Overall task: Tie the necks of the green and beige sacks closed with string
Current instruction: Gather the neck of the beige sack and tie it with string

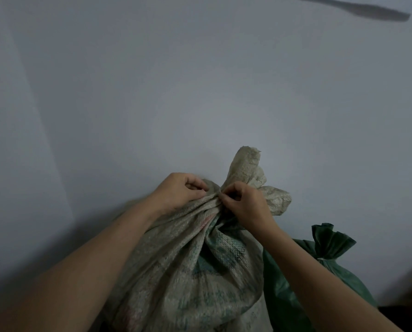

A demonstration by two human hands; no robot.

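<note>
two hands at the gathered neck of the beige sack [188, 267], standing against a pale wall [152, 92]. left hand [178, 191] curled tight, pinching the bunched cloth; right hand [244, 202] pinching at the same spot. string there too small to make out. green sack [284, 291] just beside, to the right, neck already tied with pale string [322, 259].

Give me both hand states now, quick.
Left hand: closed, pinching the gathered neck of the beige sack.
Right hand: closed, pinching at the same neck; string not discernible.
</note>
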